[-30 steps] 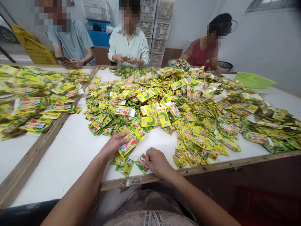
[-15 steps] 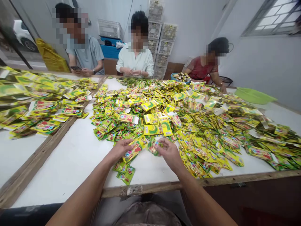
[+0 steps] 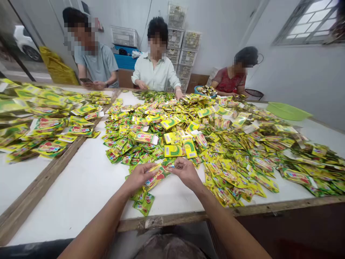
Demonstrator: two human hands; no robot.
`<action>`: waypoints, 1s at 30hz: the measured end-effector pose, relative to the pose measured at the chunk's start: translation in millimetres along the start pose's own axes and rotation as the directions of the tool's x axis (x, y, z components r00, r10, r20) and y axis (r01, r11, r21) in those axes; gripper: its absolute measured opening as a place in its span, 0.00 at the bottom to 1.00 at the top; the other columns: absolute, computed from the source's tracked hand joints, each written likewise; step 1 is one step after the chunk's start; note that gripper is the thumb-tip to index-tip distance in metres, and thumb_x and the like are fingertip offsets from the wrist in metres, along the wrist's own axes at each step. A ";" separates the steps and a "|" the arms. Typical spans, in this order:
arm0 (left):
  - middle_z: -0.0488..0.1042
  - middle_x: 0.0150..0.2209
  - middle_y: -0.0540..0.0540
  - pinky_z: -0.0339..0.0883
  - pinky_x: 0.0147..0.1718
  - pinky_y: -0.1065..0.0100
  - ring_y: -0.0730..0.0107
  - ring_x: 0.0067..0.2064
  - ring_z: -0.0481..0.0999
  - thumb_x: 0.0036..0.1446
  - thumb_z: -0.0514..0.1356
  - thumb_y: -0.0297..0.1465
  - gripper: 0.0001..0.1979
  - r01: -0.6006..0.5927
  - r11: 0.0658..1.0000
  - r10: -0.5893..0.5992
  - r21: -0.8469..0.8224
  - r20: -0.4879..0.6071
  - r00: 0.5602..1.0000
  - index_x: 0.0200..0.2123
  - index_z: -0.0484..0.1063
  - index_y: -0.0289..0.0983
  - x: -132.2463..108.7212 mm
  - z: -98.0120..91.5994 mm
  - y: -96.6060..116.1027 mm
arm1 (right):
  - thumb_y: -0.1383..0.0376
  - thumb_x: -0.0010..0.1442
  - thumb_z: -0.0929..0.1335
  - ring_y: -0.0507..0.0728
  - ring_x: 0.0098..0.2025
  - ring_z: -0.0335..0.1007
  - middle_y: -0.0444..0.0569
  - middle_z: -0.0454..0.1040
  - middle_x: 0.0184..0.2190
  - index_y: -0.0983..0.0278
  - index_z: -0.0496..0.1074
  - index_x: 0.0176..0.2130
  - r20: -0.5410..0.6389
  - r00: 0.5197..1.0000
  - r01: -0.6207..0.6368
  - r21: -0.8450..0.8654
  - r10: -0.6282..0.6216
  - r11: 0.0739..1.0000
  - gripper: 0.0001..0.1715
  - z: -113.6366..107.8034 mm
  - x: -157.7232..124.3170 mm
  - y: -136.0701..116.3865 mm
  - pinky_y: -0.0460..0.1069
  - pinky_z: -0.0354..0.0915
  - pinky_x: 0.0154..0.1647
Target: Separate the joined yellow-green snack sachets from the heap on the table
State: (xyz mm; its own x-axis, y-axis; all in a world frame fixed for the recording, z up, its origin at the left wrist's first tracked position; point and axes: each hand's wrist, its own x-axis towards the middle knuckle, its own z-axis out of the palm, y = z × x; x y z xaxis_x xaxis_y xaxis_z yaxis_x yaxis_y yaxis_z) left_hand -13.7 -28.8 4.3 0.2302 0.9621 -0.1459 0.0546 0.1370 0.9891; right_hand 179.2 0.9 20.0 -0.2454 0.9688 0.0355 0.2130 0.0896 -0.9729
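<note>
- Head view: the person's left hand sits just in front of the main heap of foil sachets, its fingers closed over a strip of foil sachets that runs diagonally up toward the heap.
- The right hand is just beside the left hand, palm turned partly up and fingers curled; its fingertips pinch the far end of the strip, though the exact grip is partly hidden.
- A small pile of green sachets lies directly below the strip, nearer the person than the heap, on the white table.
- The table's wooden edge runs along the near side of the heap.
- Beyond the heap, a co-worker in a pale shirt rests both hands at its far edge.
- To the right of that co-worker, beyond the heap, a co-worker in a red top sits behind a blue bowl of sachets.
- Left of the heap, a co-worker in a grey T-shirt holds a phone above a second spread of sachets.
- A green plastic basin stands right of the heap.
</note>
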 end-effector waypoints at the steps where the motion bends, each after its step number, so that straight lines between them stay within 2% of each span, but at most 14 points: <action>1: 0.78 0.37 0.47 0.63 0.35 0.69 0.66 0.36 0.73 0.49 0.61 0.40 0.21 -0.011 1.000 0.011 0.008 0.007 1.000 0.44 0.73 0.35 -0.3 0.5 -0.1 | 0.57 0.40 0.73 0.48 0.22 0.51 0.37 0.55 0.17 0.62 0.58 0.20 0.013 1.000 -0.014 0.014 0.014 1.000 0.21 0.3 1.1 -0.8 0.45 0.50 0.23; 4: 0.77 0.43 0.46 0.63 0.41 0.68 0.62 0.42 0.72 0.48 0.63 0.39 0.21 -0.025 1.000 0.024 0.011 0.039 0.999 0.45 0.73 0.37 -1.1 2.2 0.9 | 0.56 0.39 0.73 0.49 0.22 0.54 0.37 0.59 0.17 0.63 0.61 0.20 0.030 0.998 -0.064 0.090 0.062 0.994 0.20 4.3 2.6 1.8 0.45 0.53 0.24; 6: 0.77 0.43 0.46 0.63 0.41 0.67 0.62 0.43 0.73 0.47 0.64 0.38 0.22 0.005 0.999 -0.002 -0.052 0.056 0.998 0.46 0.72 0.36 -1.2 4.0 1.8 | 0.56 0.40 0.73 0.51 0.25 0.58 0.39 0.63 0.19 0.63 0.64 0.21 -0.012 0.998 -0.058 0.113 0.060 0.992 0.18 5.8 2.2 6.2 0.47 0.56 0.27; 9: 0.78 0.42 0.45 0.64 0.42 0.66 0.62 0.41 0.74 0.44 0.66 0.37 0.25 0.044 0.986 -0.037 -0.161 0.047 0.998 0.47 0.71 0.36 -0.3 7.8 3.0 | 0.57 0.42 0.73 0.54 0.32 0.62 0.43 0.68 0.25 0.63 0.69 0.21 -0.170 0.983 0.068 -0.033 -0.072 0.997 0.14 5.1 0.5 11.2 0.49 0.58 0.36; 11: 0.77 0.42 0.46 0.64 0.43 0.66 0.63 0.42 0.74 0.42 0.67 0.35 0.25 0.039 0.979 -0.035 -0.199 0.027 0.999 0.46 0.72 0.36 0.4 10.1 4.3 | 0.58 0.44 0.72 0.56 0.36 0.62 0.45 0.71 0.26 0.62 0.71 0.20 -0.194 0.966 0.135 -0.171 -0.168 0.976 0.11 4.9 -1.1 11.7 0.51 0.57 0.42; 14: 0.78 0.40 0.46 0.64 0.43 0.66 0.64 0.40 0.75 0.41 0.68 0.34 0.23 0.047 0.969 -0.043 -0.242 0.019 0.999 0.44 0.73 0.36 0.7 11.6 6.4 | 0.57 0.49 0.70 0.58 0.42 0.60 0.47 0.72 0.31 0.60 0.75 0.22 -0.144 0.976 0.121 -0.264 -0.164 0.957 0.11 6.6 -4.6 9.7 0.54 0.55 0.48; 18: 0.79 0.37 0.47 0.66 0.38 0.67 0.65 0.36 0.75 0.40 0.68 0.33 0.23 0.072 0.961 -0.071 -0.267 0.015 0.997 0.43 0.74 0.36 1.4 11.4 5.2 | 0.55 0.54 0.67 0.62 0.53 0.53 0.49 0.67 0.49 0.58 0.77 0.25 -0.155 0.986 0.017 -0.289 -0.064 0.957 0.14 12.3 -11.2 5.4 0.58 0.48 0.56; 21: 0.79 0.33 0.49 0.65 0.36 0.69 0.67 0.34 0.75 0.38 0.69 0.32 0.21 0.073 0.952 -0.077 -0.298 0.000 0.997 0.40 0.75 0.36 1.5 9.9 2.1 | 0.53 0.52 0.68 0.63 0.58 0.47 0.47 0.64 0.54 0.59 0.78 0.25 -0.021 0.999 0.037 -0.250 -0.044 0.968 0.14 19.6 -14.8 2.2 0.60 0.45 0.58; 24: 0.78 0.31 0.50 0.65 0.34 0.71 0.70 0.31 0.74 0.40 0.68 0.32 0.19 0.118 0.928 -0.102 -0.353 0.064 0.993 0.39 0.75 0.36 -0.9 6.3 2.6 | 0.52 0.53 0.68 0.63 0.57 0.50 0.49 0.66 0.53 0.60 0.78 0.26 0.125 0.992 0.039 -0.170 -0.018 0.985 0.16 26.0 -14.3 0.8 0.60 0.47 0.58; 26: 0.78 0.31 0.49 0.66 0.34 0.71 0.71 0.31 0.74 0.41 0.68 0.32 0.17 0.143 0.923 -0.114 -0.356 0.100 0.988 0.38 0.75 0.36 -3.0 4.4 5.5 | 0.52 0.53 0.68 0.62 0.56 0.52 0.50 0.67 0.51 0.60 0.77 0.27 0.057 0.998 0.020 -0.160 -0.011 0.987 0.16 30.0 -12.6 0.7 0.60 0.48 0.57; 28: 0.78 0.32 0.48 0.66 0.34 0.71 0.71 0.32 0.75 0.41 0.68 0.32 0.15 0.152 0.929 -0.125 -0.337 0.102 0.987 0.36 0.76 0.35 -4.4 4.9 9.0 | 0.54 0.52 0.68 0.62 0.55 0.53 0.50 0.68 0.49 0.60 0.77 0.27 -0.095 0.995 0.013 -0.196 -0.033 0.981 0.13 35.7 -11.1 0.3 0.59 0.49 0.57; 30: 0.78 0.32 0.48 0.66 0.34 0.71 0.70 0.32 0.75 0.40 0.69 0.32 0.16 0.160 0.928 -0.141 -0.335 0.080 0.987 0.36 0.75 0.35 -5.2 7.3 12.3 | 0.57 0.54 0.67 0.62 0.53 0.54 0.50 0.70 0.46 0.60 0.76 0.25 -0.140 0.988 0.035 -0.235 -0.069 0.971 0.12 43.0 -10.4 -1.4 0.59 0.51 0.56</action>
State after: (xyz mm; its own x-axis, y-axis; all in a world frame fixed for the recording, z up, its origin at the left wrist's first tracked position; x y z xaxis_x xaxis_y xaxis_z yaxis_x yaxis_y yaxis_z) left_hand -7.2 -33.8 17.1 0.2974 0.9111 -0.2855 -0.2381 0.3604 0.9019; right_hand 140.8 -19.3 11.1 -0.1250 0.9830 0.1342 0.4207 0.1750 -0.8902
